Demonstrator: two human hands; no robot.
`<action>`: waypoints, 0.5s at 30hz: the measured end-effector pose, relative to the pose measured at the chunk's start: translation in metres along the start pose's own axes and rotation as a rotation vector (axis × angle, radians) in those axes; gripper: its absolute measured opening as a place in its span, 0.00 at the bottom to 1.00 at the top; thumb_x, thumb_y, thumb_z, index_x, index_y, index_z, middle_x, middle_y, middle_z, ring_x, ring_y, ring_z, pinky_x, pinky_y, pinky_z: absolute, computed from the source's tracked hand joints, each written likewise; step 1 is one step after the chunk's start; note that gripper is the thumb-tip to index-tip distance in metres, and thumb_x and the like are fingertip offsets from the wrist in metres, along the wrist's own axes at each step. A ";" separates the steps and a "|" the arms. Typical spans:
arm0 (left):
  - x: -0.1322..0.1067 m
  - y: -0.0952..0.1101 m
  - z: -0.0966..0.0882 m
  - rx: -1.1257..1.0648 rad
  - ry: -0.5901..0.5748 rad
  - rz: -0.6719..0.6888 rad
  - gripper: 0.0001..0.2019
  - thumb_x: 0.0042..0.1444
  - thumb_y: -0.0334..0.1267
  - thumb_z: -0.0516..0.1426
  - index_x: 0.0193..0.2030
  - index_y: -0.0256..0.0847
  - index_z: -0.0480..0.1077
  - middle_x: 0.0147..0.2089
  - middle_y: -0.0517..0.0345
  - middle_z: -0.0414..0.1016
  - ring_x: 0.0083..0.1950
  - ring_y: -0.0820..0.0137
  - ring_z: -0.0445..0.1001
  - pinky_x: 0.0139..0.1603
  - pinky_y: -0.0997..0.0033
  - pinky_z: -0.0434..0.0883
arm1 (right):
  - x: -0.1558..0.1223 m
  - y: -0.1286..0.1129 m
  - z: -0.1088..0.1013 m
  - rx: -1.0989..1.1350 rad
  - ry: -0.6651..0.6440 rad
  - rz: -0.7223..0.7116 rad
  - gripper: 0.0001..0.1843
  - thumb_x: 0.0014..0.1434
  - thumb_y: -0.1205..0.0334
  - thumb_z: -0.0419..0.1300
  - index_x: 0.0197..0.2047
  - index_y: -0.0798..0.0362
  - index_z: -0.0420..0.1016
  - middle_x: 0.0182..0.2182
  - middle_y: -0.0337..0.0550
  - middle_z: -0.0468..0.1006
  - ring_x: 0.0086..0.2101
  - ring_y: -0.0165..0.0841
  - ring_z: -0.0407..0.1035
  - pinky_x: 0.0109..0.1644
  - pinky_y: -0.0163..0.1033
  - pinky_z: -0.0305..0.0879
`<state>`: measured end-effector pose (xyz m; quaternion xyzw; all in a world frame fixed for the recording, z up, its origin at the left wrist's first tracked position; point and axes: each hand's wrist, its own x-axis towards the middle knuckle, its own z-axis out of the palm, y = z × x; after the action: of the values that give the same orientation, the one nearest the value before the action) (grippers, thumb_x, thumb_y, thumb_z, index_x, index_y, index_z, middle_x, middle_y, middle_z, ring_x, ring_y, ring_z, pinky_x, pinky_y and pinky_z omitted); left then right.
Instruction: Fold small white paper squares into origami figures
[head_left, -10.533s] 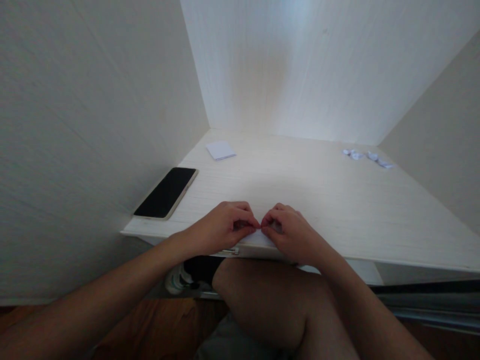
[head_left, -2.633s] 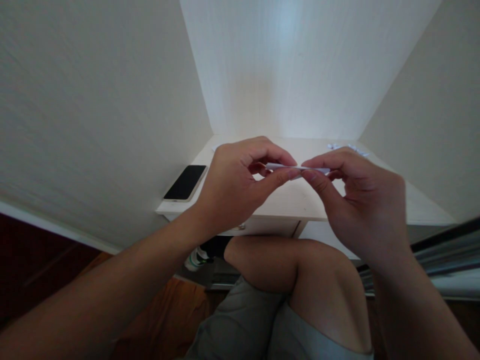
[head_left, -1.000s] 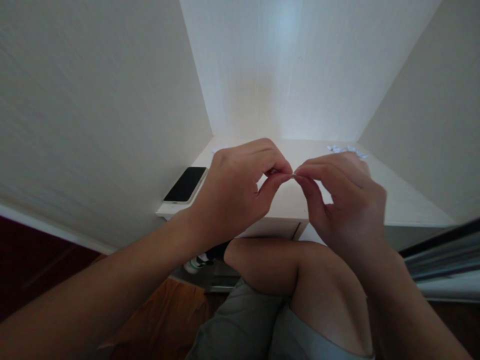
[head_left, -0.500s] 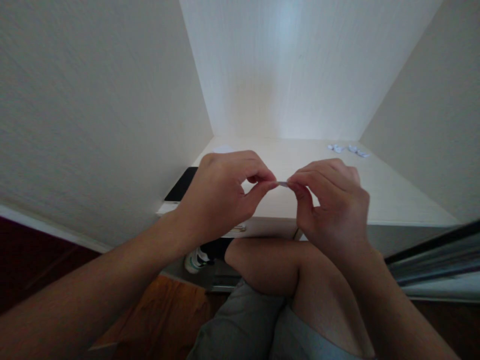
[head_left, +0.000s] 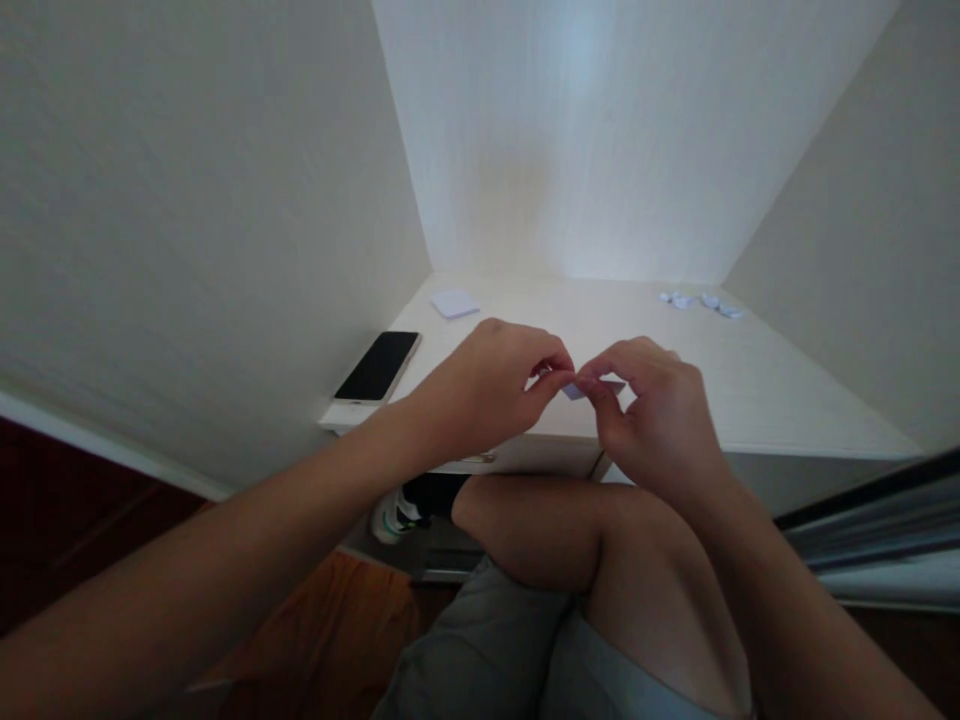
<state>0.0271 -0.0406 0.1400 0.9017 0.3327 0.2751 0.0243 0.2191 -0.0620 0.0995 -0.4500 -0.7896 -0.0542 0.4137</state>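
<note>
A small piece of white paper is held between my two hands above the front part of the white desk. My left hand pinches its left end between thumb and forefinger. My right hand grips it from the right, thumb in front, and a pointed corner of the paper shows past the thumb. The two sets of fingertips nearly meet. Fingers cover much of the paper, so its full shape is hidden.
A stack of white paper squares lies at the back left of the desk. Near the left wall rests a phone with a dark screen. Several small crumpled or folded white paper pieces sit at the back right. Walls enclose the desk on three sides.
My left hand has moved right and my right hand has turned, bringing the fingertips closer together. More of the paper shows. The phone and the paper stack are now uncovered.
</note>
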 end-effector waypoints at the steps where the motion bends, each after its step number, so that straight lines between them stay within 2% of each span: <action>1: 0.001 -0.002 0.001 0.000 -0.002 -0.002 0.07 0.64 0.35 0.59 0.38 0.40 0.80 0.35 0.58 0.83 0.36 0.68 0.80 0.39 0.68 0.69 | 0.001 0.001 0.000 -0.007 -0.002 0.002 0.06 0.59 0.70 0.61 0.32 0.51 0.77 0.31 0.43 0.81 0.35 0.41 0.72 0.41 0.44 0.61; 5: 0.003 -0.006 0.004 0.012 0.020 -0.001 0.08 0.63 0.35 0.58 0.36 0.39 0.79 0.33 0.57 0.83 0.33 0.68 0.79 0.36 0.69 0.68 | 0.004 -0.001 0.002 -0.019 0.001 0.018 0.06 0.58 0.70 0.61 0.32 0.51 0.78 0.32 0.43 0.82 0.35 0.39 0.72 0.38 0.42 0.60; 9: 0.006 0.002 0.002 0.044 0.058 -0.018 0.07 0.60 0.33 0.58 0.33 0.38 0.77 0.29 0.58 0.80 0.30 0.69 0.76 0.33 0.69 0.66 | 0.007 0.001 -0.001 -0.001 0.032 0.018 0.06 0.60 0.66 0.62 0.32 0.50 0.79 0.30 0.42 0.82 0.33 0.38 0.72 0.37 0.41 0.59; 12: 0.005 0.001 -0.009 0.082 0.097 -0.079 0.06 0.57 0.33 0.59 0.31 0.39 0.77 0.29 0.58 0.80 0.30 0.69 0.75 0.32 0.70 0.65 | -0.006 0.036 -0.027 0.068 0.036 0.063 0.06 0.60 0.65 0.62 0.33 0.50 0.80 0.33 0.43 0.83 0.35 0.39 0.74 0.38 0.42 0.61; 13: 0.002 -0.003 -0.014 0.093 0.119 -0.118 0.06 0.57 0.33 0.59 0.31 0.38 0.77 0.28 0.58 0.80 0.29 0.69 0.74 0.31 0.70 0.64 | -0.015 0.054 -0.039 0.053 0.083 0.132 0.06 0.59 0.64 0.62 0.32 0.51 0.80 0.33 0.44 0.83 0.35 0.40 0.74 0.39 0.43 0.62; 15: -0.005 -0.012 -0.023 0.069 0.153 -0.217 0.07 0.56 0.35 0.59 0.31 0.38 0.78 0.26 0.57 0.79 0.26 0.69 0.72 0.29 0.70 0.62 | -0.036 0.089 -0.063 0.004 0.214 0.409 0.06 0.55 0.59 0.67 0.29 0.50 0.80 0.27 0.44 0.81 0.29 0.39 0.72 0.36 0.43 0.62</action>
<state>0.0055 -0.0377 0.1550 0.8369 0.4386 0.3274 -0.0025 0.3337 -0.0628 0.0899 -0.5916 -0.6336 -0.0150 0.4984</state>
